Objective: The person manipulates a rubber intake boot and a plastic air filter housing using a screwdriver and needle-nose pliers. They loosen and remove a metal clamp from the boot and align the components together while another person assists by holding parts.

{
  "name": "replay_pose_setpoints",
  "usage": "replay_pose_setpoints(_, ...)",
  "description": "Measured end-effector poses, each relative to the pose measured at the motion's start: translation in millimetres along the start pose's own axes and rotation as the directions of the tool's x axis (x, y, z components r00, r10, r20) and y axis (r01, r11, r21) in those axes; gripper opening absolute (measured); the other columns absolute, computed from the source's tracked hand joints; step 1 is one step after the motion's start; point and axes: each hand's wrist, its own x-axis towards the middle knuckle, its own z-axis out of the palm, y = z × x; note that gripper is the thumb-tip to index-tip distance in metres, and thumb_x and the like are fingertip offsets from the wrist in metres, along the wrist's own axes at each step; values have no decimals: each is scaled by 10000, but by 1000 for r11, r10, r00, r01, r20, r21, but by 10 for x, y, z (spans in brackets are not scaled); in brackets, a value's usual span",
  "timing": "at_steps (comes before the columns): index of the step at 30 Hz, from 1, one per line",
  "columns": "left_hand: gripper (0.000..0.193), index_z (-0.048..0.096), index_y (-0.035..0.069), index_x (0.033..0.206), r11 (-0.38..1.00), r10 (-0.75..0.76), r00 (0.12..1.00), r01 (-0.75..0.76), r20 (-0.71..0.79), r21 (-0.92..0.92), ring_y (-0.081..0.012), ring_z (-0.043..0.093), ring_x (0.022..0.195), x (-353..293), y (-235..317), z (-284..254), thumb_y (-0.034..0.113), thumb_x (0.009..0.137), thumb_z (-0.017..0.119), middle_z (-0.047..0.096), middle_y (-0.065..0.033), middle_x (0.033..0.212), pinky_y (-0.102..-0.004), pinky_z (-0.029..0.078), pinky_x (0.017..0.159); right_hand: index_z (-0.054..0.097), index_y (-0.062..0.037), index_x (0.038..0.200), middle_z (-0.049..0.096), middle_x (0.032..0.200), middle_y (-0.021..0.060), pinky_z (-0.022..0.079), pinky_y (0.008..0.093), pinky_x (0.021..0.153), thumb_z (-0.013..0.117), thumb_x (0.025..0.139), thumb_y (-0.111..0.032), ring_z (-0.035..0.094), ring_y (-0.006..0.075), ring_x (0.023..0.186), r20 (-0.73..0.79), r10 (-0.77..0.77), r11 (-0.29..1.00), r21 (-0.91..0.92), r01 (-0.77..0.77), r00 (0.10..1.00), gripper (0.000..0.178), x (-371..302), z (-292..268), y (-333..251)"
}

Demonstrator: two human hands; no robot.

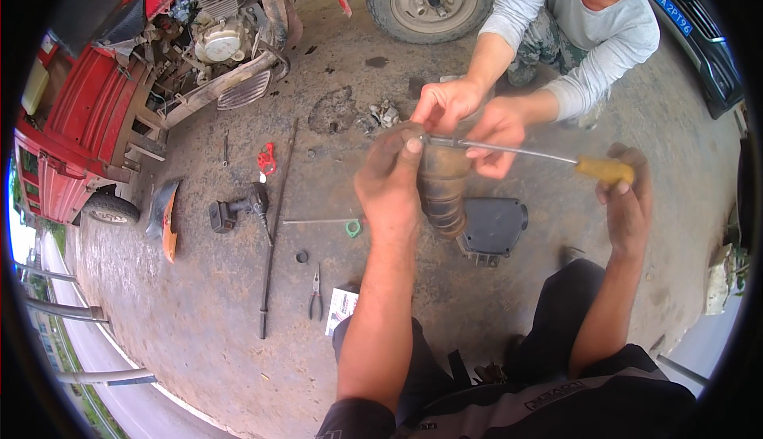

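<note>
Fingers of the right hand [629,204] wrap a yellow-handled screwdriver [598,169]; the left hand [389,178] clasps a ribbed hose [442,188] at its top, near a black box [494,224]. Straight pressure should limit slipping.

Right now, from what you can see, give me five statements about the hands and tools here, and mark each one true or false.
1. Your right hand holds the screwdriver by its yellow handle. True.
2. The co-worker's hands rest on the ground. False: those hands are up by the top end of the ribbed hose.
3. The hose's lower end is beside the dark box. True.
4. The pliers lie right of that box. False: the pliers lie left of it.
5. The cordless power tool is red. False: it is dark.
</note>
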Motion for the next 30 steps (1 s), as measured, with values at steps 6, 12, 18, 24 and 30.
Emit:
replay_pose_setpoints(6, 188, 772, -64, 1134, 999, -22, 1000, 23, 19, -40, -193, 663, 1130, 15, -33, -28, 33, 978, 736, 742, -117, 1216, -321, 495, 1029, 521, -37, 1349, 596, 1183, 71, 438, 259, 680, 666, 1073, -380, 520, 99, 769, -3, 204, 978, -49, -204, 979, 463, -53, -271, 161)
replay_pose_setpoints(12, 181, 774, -61, 1128, 996, -37, 999, 40, 38, -85, -200, 666, 1148, 10, -72, -39, 17, 967, 748, 743, -122, 1230, -333, 496, 1047, 527, -17, 1337, 598, 1137, 40, 432, 245, 648, 636, 1085, -439, 508, 76, 731, 10, 52, 998, -27, -52, 999, 503, -13, -80, 37)
replay_pose_setpoints(18, 171, 774, -64, 1105, 993, -51, 998, 55, 40, -106, -205, 668, 1150, 14, -52, 11, 23, 958, 764, 746, -124, 1230, -338, 495, 1050, 495, -12, 1356, 589, 1134, 50, 438, 252, 652, 623, 1081, -472, 524, 83, 757, -30, 99, 994, -45, -100, 995, 551, -23, -189, -39)
replay_pose_setpoints(24, 168, 772, -70, 1100, 997, -18, 999, 21, 42, -73, -197, 670, 1135, 0, -51, -43, 16, 956, 762, 748, -121, 1227, -331, 504, 1033, 499, -17, 1345, 584, 1110, 61, 443, 244, 646, 554, 1118, -463, 536, 93, 738, 26, 64, 997, -54, -63, 998, 503, -28, -248, 102)
replay_pose_setpoints(30, 169, 772, -67, 1106, 998, -27, 999, 29, 35, -60, -186, 666, 1118, -3, -17, -25, 25, 964, 759, 750, -106, 1208, -330, 503, 1027, 488, -41, 1380, 573, 1158, 100, 485, 278, 681, 581, 1087, -425, 567, 125, 803, -26, 129, 991, -21, -130, 991, 492, -9, -94, -28)
